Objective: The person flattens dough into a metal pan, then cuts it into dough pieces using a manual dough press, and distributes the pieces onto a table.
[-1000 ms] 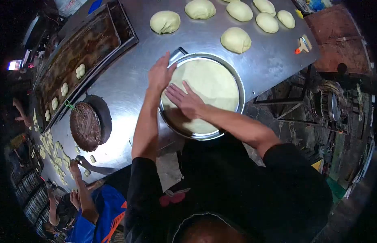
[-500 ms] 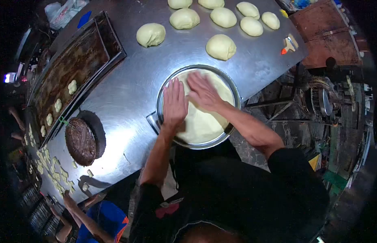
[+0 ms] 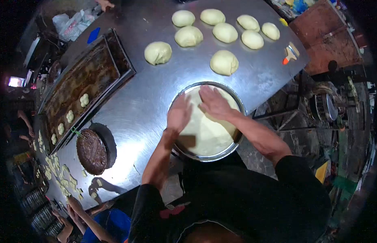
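Note:
A round metal pan [image 3: 208, 158] in front of me holds a flattened sheet of pale dough [image 3: 213, 135] that spreads over its inside. My left hand [image 3: 179, 114] is over the pan's left side near the rim, fingers stretched out and a little blurred. Toward the far middle of the sheet, my right hand [image 3: 215, 104] lies with its fingers extended on the dough. Neither hand grips anything.
Several dough balls [image 3: 225, 62] sit at the table's far side. A brush [image 3: 292, 52] lies by the right edge. Left are a dark baking tray [image 3: 79, 77] with small dough pieces, a bowl of brown paste [image 3: 92, 152], dough scraps [image 3: 61, 174] and another person's hands [image 3: 75, 206].
My left hand has shifted from the dough toward the pan's left rim. My right hand stays on the far part of the sheet. The whole view has shifted slightly.

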The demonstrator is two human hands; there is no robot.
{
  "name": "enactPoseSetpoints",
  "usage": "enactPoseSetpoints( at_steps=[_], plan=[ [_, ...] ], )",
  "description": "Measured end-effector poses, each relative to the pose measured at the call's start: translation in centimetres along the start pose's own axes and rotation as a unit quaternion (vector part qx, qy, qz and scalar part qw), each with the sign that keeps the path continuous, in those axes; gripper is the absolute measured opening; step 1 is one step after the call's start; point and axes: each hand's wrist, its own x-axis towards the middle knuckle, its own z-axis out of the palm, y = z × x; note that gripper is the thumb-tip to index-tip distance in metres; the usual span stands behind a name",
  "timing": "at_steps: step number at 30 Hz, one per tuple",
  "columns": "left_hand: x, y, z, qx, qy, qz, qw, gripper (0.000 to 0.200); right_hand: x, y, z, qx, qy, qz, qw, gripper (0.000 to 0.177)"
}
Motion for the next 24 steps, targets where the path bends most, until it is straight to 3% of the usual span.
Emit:
enactPoseSetpoints(
  at_steps=[2, 3, 4, 6, 8, 10, 11, 12, 14, 15, 16, 18, 20, 21, 23, 24],
  plan=[
    [0.3, -1.0, -3.4, 0.084, 0.109, 0.000, 0.991, 0.042, 1.2, -0.6, 0.9, -0.003, 0.060, -0.035, 0.998, 0.053],
    [0.3, -1.8, -3.5, 0.187, 0.114, -0.023, 0.975, 0.037, 1.5, -1.6, 1.4, 0.003, 0.061, -0.039, 0.997, 0.053],
    [-1.0, -3.3, -2.5, 0.192, 0.114, -0.030, 0.974, 0.037, 1.8, -3.2, 1.9, 0.003, 0.018, -0.023, 1.000, 0.056],
    [-2.6, -6.3, -0.4, 0.063, 0.130, -0.117, 0.983, 0.035, 3.8, -5.5, 1.9, -0.013, -0.049, 0.002, 0.999, 0.064],
    [-3.8, -4.8, -2.3, 0.108, 0.097, -0.152, 0.978, 0.035, 3.1, -8.2, 2.5, 0.023, -0.026, -0.019, 0.999, 0.065],
    [-3.8, -3.1, -5.4, -0.017, -0.053, -0.261, 0.964, 0.037, 2.8, -9.9, 2.1, 0.038, -0.047, -0.053, 0.997, 0.066],
    [-3.6, -4.9, -4.0, -0.052, 0.047, -0.210, 0.975, 0.035, 1.8, -10.9, 2.2, 0.057, -0.077, -0.080, 0.992, 0.066],
    [-3.0, -5.1, -3.6, -0.054, 0.045, -0.216, 0.974, 0.035, 1.2, -11.4, 2.5, 0.059, -0.084, -0.081, 0.991, 0.066],
    [-1.7, -5.5, -3.2, -0.077, 0.063, -0.064, 0.993, 0.035, 1.3, -12.0, 2.9, 0.123, -0.163, -0.166, 0.965, 0.064],
    [-2.1, -6.5, -3.5, -0.091, 0.048, -0.078, 0.992, 0.037, 3.5, -11.6, 0.8, 0.222, -0.270, -0.154, 0.924, 0.063],
    [-3.1, -6.8, -3.2, -0.094, 0.047, -0.081, 0.991, 0.037, 3.9, -10.7, 1.1, 0.223, -0.274, -0.152, 0.923, 0.063],
    [-4.3, -6.9, -2.2, -0.052, 0.121, -0.099, 0.986, 0.035, 4.1, -8.3, 1.4, 0.065, -0.055, 0.061, 0.995, 0.063],
    [-6.3, -5.9, -1.8, -0.063, 0.082, -0.137, 0.985, 0.037, 4.3, -7.0, 1.2, 0.094, -0.105, 0.030, 0.990, 0.064],
    [-6.9, -5.4, -1.6, -0.013, 0.119, -0.110, 0.987, 0.039, 4.5, -6.1, 0.9, 0.116, -0.139, -0.014, 0.983, 0.065],
    [-7.2, -4.3, -1.1, 0.036, 0.158, -0.080, 0.984, 0.041, 2.5, -3.8, 1.9, 0.088, -0.099, -0.011, 0.991, 0.066],
    [-6.6, -2.8, -1.3, 0.212, 0.148, -0.105, 0.960, 0.044, 2.0, -2.7, 2.1, 0.060, -0.056, -0.012, 0.997, 0.067]
  ],
)
